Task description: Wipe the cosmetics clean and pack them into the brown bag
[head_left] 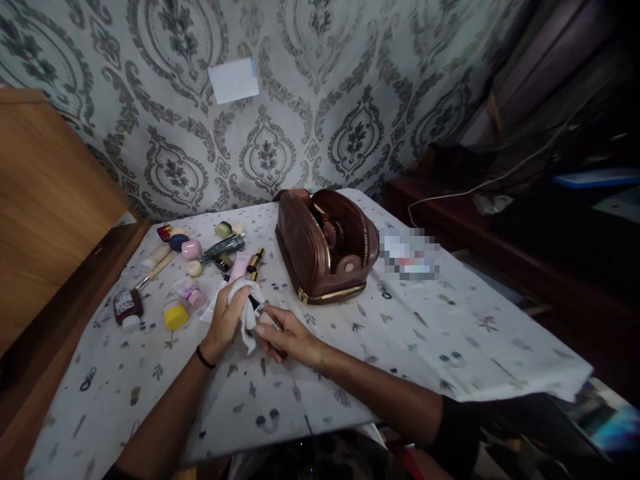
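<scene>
- Since the tabletop (390, 373) offers room up front, best work low over it.
- Brown zippered bag (303, 240): gaping beyond the hands; keep residue out.
- Left grip (230, 317): pinching white cloth (247, 327); a clean fold should help.
- Right grip (285, 333): closed round dark-tipped brush, apparently (257, 305), tip at cloth; light strokes advisable.

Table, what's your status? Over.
Left hand: gripping white cloth. Right hand: holding dark-tipped item at cloth. Brown bag: open, beyond hands. Pink tube: near left hand.
</scene>
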`<action>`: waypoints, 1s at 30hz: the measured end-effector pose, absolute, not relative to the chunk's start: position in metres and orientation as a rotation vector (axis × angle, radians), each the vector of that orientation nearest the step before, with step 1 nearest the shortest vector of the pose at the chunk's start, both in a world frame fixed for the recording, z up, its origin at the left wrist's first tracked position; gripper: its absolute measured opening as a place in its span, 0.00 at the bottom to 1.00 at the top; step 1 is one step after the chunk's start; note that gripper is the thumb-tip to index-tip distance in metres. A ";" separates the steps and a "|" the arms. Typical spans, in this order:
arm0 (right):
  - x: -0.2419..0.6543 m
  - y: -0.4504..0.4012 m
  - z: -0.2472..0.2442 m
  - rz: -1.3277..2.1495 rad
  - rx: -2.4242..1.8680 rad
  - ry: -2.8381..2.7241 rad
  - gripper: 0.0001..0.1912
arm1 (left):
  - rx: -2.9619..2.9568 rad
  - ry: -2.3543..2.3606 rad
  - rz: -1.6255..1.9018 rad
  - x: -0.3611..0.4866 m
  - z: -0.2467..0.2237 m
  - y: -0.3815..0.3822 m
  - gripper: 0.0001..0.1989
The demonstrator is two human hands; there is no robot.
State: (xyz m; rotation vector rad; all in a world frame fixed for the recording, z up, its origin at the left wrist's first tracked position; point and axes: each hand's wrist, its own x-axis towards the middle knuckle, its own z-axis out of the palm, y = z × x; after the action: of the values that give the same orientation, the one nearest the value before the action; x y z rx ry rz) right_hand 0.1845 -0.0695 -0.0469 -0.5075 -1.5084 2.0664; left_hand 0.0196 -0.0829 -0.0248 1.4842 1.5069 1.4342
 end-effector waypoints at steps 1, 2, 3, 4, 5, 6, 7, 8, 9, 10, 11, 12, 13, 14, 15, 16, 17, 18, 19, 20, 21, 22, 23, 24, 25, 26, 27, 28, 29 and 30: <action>0.184 -0.070 -0.048 2.053 -0.508 -1.513 0.26 | 1.548 1.483 1.406 0.020 -0.023 -0.083 0.16; 0.184 -0.070 -0.049 2.042 -0.510 -1.518 0.27 | 1.608 1.461 1.376 0.020 -0.021 -0.083 0.17; 0.183 -0.069 -0.050 2.031 -0.513 -1.521 0.27 | 1.658 1.451 1.356 0.021 -0.019 -0.083 0.17; 0.183 -0.069 -0.051 2.022 -0.517 -1.526 0.28 | 1.694 1.454 1.349 0.021 -0.019 -0.084 0.17; 0.183 -0.069 -0.052 2.013 -0.523 -1.531 0.28 | 1.719 1.464 1.346 0.021 -0.019 -0.084 0.17; 0.183 -0.069 -0.052 2.007 -0.531 -1.539 0.28 | 1.736 1.477 1.351 0.021 -0.020 -0.084 0.17; 0.183 -0.069 -0.052 2.000 -0.538 -1.549 0.28 | 1.749 1.488 1.359 0.021 -0.021 -0.084 0.16; 0.183 -0.068 -0.052 1.992 -0.545 -1.560 0.28 | 1.761 1.492 1.364 0.021 -0.022 -0.085 0.16; 0.184 -0.068 -0.052 1.988 -0.551 -1.570 0.28 | 1.769 1.493 1.364 0.022 -0.024 -0.085 0.15; 0.185 -0.068 -0.052 1.985 -0.558 -1.579 0.27 | 1.777 1.491 1.359 0.022 -0.024 -0.085 0.15; 0.185 -0.069 -0.052 1.986 -0.564 -1.584 0.27 | 1.784 1.487 1.352 0.023 -0.024 -0.085 0.15; 0.186 -0.069 -0.051 1.993 -0.568 -1.584 0.27 | 1.790 1.482 1.349 0.024 -0.024 -0.086 0.15; 0.187 -0.069 -0.051 2.005 -0.569 -1.578 0.27 | 1.796 1.476 1.345 0.025 -0.023 -0.086 0.15; 0.187 -0.069 -0.051 2.024 -0.567 -1.568 0.27 | 1.801 1.471 1.346 0.027 -0.023 -0.087 0.15; 0.188 -0.069 -0.050 2.047 -0.564 -1.556 0.27 | 1.805 1.465 1.348 0.028 -0.022 -0.087 0.15; 0.188 -0.070 -0.050 2.069 -0.563 -1.544 0.28 | 1.811 1.456 1.345 0.029 -0.022 -0.088 0.15; 0.188 -0.070 -0.050 2.090 -0.564 -1.533 0.28 | 1.816 1.447 1.343 0.030 -0.022 -0.088 0.14; 0.188 -0.070 -0.050 2.106 -0.567 -1.523 0.28 | 1.823 1.441 1.344 0.030 -0.022 -0.088 0.14; 0.188 -0.069 -0.049 2.119 -0.573 -1.517 0.27 | 1.831 1.434 1.343 0.030 -0.022 -0.088 0.14; 0.188 -0.069 -0.049 2.126 -0.578 -1.511 0.27 | 1.836 1.428 1.344 0.029 -0.023 -0.088 0.14; 0.187 -0.069 -0.049 2.130 -0.580 -1.505 0.27 | 1.838 1.422 1.342 0.029 -0.023 -0.088 0.14; 0.187 -0.068 -0.048 2.128 -0.580 -1.505 0.27 | 1.839 1.416 1.335 0.028 -0.023 -0.088 0.14; 0.186 -0.068 -0.048 2.122 -0.579 -1.510 0.27 | 1.838 1.410 1.325 0.027 -0.023 -0.088 0.14; 0.186 -0.067 -0.048 2.110 -0.575 -1.517 0.27 | 1.839 1.407 1.316 0.026 -0.022 -0.088 0.14; 0.185 -0.067 -0.047 2.095 -0.569 -1.526 0.27 | 1.839 1.407 1.312 0.026 -0.021 -0.087 0.14; 0.185 -0.067 -0.047 2.080 -0.564 -1.534 0.27 | 1.839 1.410 1.315 0.025 -0.020 -0.087 0.14; 0.184 -0.067 -0.047 2.066 -0.563 -1.543 0.27 | 1.839 1.416 1.317 0.026 -0.019 -0.087 0.14; 0.184 -0.067 -0.047 2.055 -0.563 -1.548 0.27 | 1.836 1.422 1.323 0.026 -0.018 -0.086 0.14; 0.183 -0.067 -0.047 2.049 -0.564 -1.554 0.26 | 1.832 1.424 1.325 0.026 -0.017 -0.086 0.14; 0.183 -0.067 -0.047 2.042 -0.568 -1.560 0.26 | 1.828 1.427 1.326 0.027 -0.016 -0.086 0.14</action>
State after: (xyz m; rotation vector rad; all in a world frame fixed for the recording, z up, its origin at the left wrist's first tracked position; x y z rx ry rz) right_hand 0.1832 -0.0667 -0.0468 -0.5684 -1.5602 2.0417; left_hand 0.0268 -0.0858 -0.0161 1.8281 1.4267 1.3259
